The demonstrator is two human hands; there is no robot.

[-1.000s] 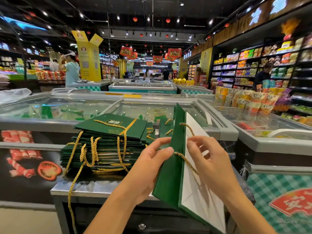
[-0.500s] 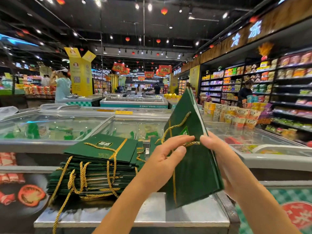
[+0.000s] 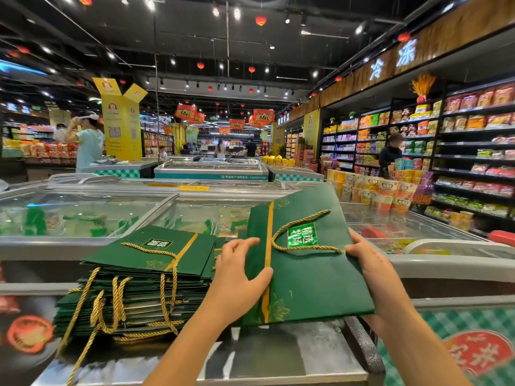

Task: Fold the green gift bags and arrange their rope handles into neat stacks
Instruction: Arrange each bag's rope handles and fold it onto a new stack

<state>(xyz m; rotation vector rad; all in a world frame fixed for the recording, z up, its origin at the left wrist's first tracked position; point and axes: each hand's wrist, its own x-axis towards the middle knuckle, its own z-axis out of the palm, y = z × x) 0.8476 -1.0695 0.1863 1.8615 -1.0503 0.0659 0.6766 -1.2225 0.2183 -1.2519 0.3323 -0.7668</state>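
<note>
I hold a flat, folded green gift bag (image 3: 306, 274) face up in front of me, its gold rope handle (image 3: 301, 232) lying looped over the printed label. My left hand (image 3: 239, 277) grips its left edge, thumb on top near the gold stripe. At the bag's right edge my right hand (image 3: 370, 271) holds it with the thumb on the handle's end. To the left sits a stack of folded green bags (image 3: 145, 280), several gold handles hanging over its front.
The stack rests on a steel freezer top (image 3: 278, 358). Glass-lidded chest freezers (image 3: 83, 215) stretch ahead and to the right. Cup-noodle stacks (image 3: 373, 193) and product shelves (image 3: 473, 151) line the right side. Shoppers stand at the far left and right.
The bag went from standing on edge and partly open to lying flat, face up. Both hands shifted to its side edges. The camera tilted upward.
</note>
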